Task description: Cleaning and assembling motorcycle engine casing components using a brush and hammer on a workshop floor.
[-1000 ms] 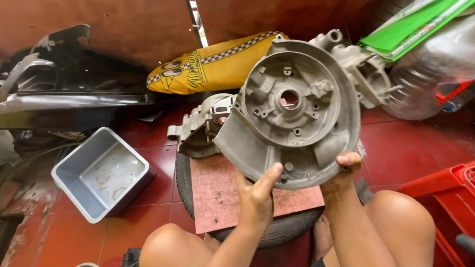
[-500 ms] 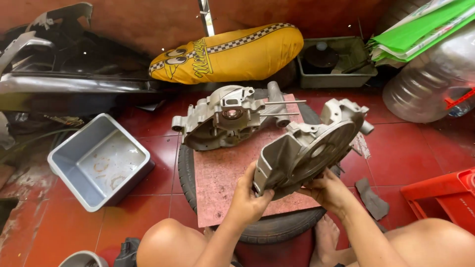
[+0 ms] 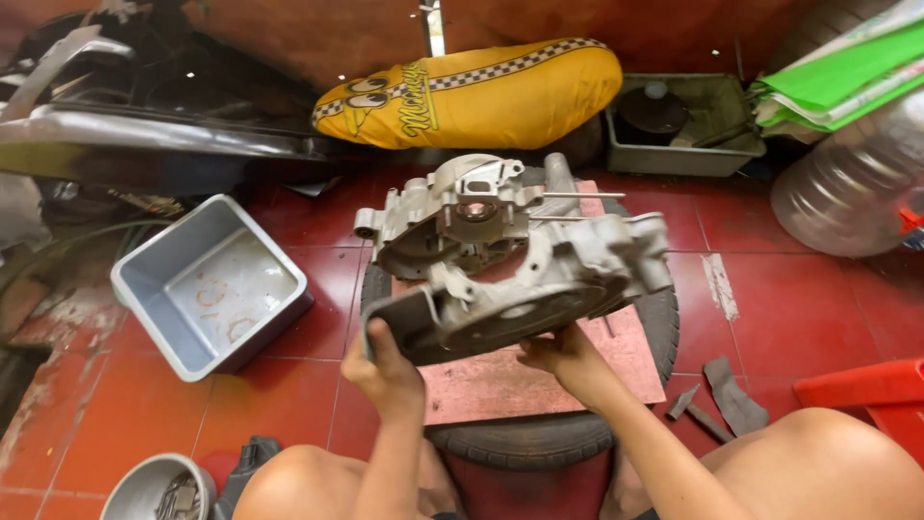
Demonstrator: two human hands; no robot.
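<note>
Grey aluminium engine case half [image 3: 539, 289] is held nearly flat, above a red board [image 3: 539, 380] laid on a tyre [image 3: 525, 438]; left hand [image 3: 385, 371] clenches its dark lower-left edge, thumb on top; right hand [image 3: 568, 356] grasps the underside near the middle; second case half [image 3: 462, 217] sits on the board just behind it, studs pointing right; grey plastic tub [image 3: 207, 284] on red tiles to the left; yellow seat cover [image 3: 472, 91] at back; metal bowl [image 3: 159, 486] bottom left.
</note>
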